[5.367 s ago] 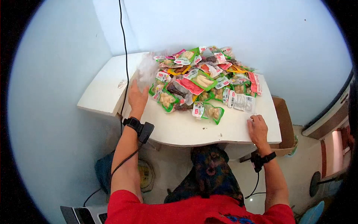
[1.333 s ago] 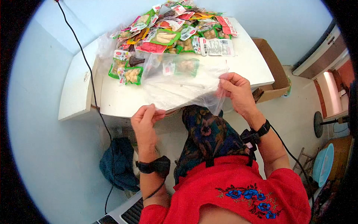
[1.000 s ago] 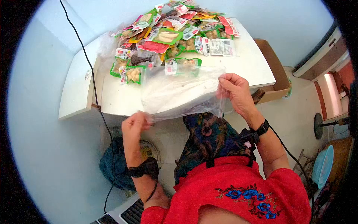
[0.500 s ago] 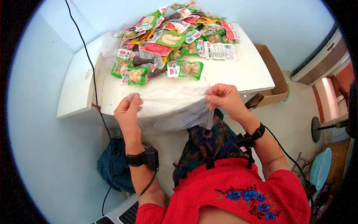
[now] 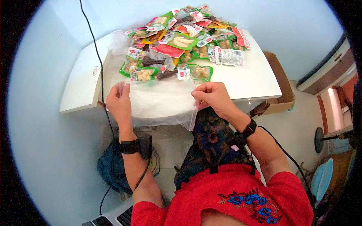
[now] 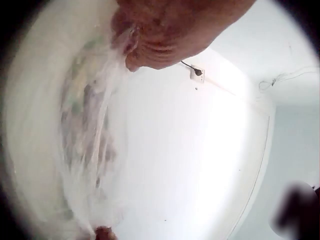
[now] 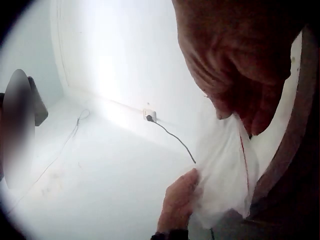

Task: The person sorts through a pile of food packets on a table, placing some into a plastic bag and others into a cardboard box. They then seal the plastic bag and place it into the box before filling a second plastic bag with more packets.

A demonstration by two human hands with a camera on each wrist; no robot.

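Note:
A clear plastic bag is spread between my two hands over the table's front edge. My left hand pinches its left corner between thumb and fingers. The right hand pinches the opposite corner, beside a thin red line that runs along the bag's edge. Just beyond the bag lies a heap of sealed food packets, mostly see-through with green, red or yellow borders. In the left wrist view, the packets look blurred through the film.
The heap covers the back of the white table. More crumpled clear plastic lies at the heap's left. A black cable hangs down past the table's left side. An open cardboard box stands on the floor at the right.
Earlier the left hand was at the crumpled plastic and the right rested at the table edge. Both now hold a bag. In the last second they have moved left and farther over the table.

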